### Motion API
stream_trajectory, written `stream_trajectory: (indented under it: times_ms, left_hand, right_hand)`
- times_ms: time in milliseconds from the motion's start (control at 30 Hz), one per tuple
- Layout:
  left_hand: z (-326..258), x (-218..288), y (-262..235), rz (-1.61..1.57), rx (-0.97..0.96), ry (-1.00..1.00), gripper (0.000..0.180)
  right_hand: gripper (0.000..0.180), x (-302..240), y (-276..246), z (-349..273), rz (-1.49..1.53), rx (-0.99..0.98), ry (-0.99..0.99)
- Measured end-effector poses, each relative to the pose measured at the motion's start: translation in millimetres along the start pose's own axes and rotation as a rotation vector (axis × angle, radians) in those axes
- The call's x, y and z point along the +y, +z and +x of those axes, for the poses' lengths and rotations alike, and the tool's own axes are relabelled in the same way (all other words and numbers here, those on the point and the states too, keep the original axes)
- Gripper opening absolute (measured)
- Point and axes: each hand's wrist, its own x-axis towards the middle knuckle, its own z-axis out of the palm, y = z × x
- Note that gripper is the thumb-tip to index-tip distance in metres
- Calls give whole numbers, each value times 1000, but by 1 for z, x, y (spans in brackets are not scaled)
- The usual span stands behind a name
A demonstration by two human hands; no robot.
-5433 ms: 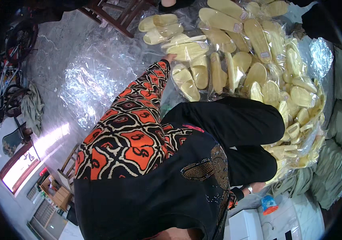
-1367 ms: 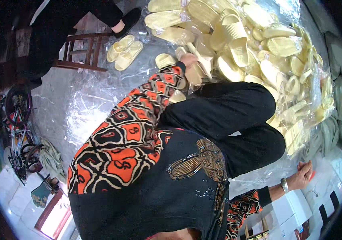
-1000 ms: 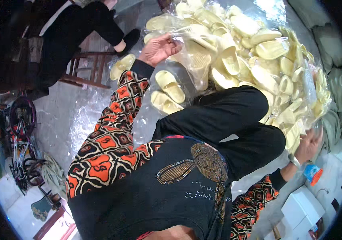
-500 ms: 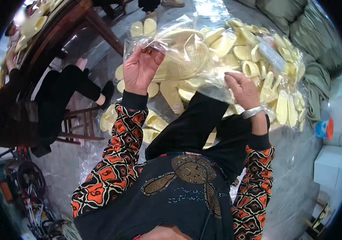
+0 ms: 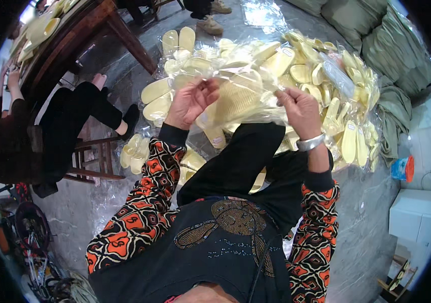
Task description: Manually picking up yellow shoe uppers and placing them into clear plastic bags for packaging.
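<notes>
A clear plastic bag (image 5: 261,112) with a pale yellow slipper (image 5: 238,96) inside is stretched between my hands, above my knees. My left hand (image 5: 191,102), palm turned up and fingers curled, pinches the bag's left side. At the opposite side, my right hand (image 5: 302,112) grips the film between thumb and fingers; a silver bangle (image 5: 311,142) circles that wrist. Glare on the film hides part of the slipper. Beyond and around the bag lies a heap of pale yellow slippers (image 5: 278,61), many in clear bags.
At left a person in black (image 5: 13,146) sits by a wooden stool (image 5: 97,156) and a dark wooden table (image 5: 74,38) bearing more slippers. Large grey-green sacks (image 5: 397,45) stand far right, near a blue and orange bucket (image 5: 402,168) and a white box (image 5: 415,214).
My left hand has come right and slightly nearer, my right hand a little nearer. The bagged slipper has moved closer to me and tilted. A person's foot shifted at the far edge.
</notes>
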Motion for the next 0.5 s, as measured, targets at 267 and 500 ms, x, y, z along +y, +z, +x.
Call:
stream_trajectory:
  times_ms: [267,500]
  left_hand:
    - [40,29,-72,1244,377,184,20]
    - [109,36,-20,1237,18,162,37]
  right_hand:
    - [12,-13,11,28,-354,-27,-335]
    - [9,-50,15,20,-426,-79,-430]
